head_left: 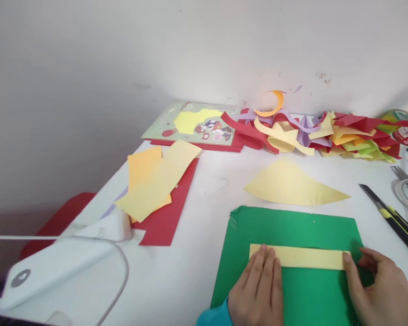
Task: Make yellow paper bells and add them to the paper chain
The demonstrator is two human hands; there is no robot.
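Note:
A pale yellow paper strip (306,257) lies across a green sheet (292,226) on the white table. My left hand (258,290) rests flat on the strip's left end, fingers stretched out together. My right hand (377,285) touches the strip's right end with its fingertips, the fingers slightly curled. Neither hand lifts the strip off the sheet. A curved yellow paper offcut (292,185) lies just beyond the green sheet.
A utility knife (394,219) lies at the right. Yellow, orange and red sheets (159,185) sit at the left, a craft booklet (193,124) and a heap of coloured paper scraps (326,131) by the wall. A white device with a cable (64,258) is at the near left.

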